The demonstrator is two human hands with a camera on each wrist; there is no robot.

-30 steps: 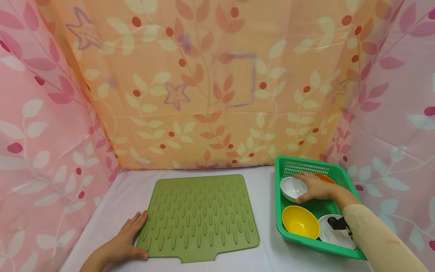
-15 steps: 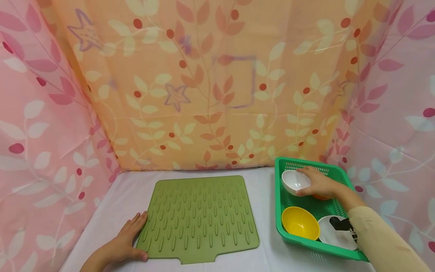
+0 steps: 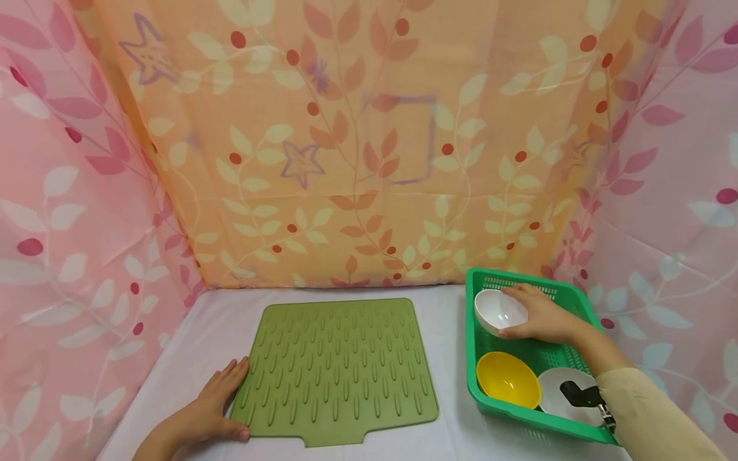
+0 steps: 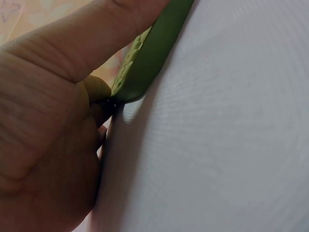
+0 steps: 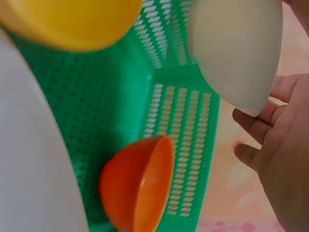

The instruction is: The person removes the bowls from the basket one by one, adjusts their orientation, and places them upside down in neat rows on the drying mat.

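My right hand pinches a small white bowl by its rim, thumb toward the front and fingers at the back. The bowl is tilted and held over the left rear of a green basket. In the right wrist view the white bowl hangs clear of the basket floor, above an orange bowl lying tilted against the basket wall. At the left, my left hand rests at the near left corner of a green ridged mat, fingers extended along its edge and thumb on the corner.
A yellow bowl sits at the basket's front left. Beside it lies a white plate, partly hidden by the right forearm and a black wrist device. Patterned curtains border the white tabletop at the back and sides.
The right hand has raised the white bowl from inside the basket and then shifted it slightly left. The orange bowl, visible before, is now hidden in the head view. The left hand stays put.
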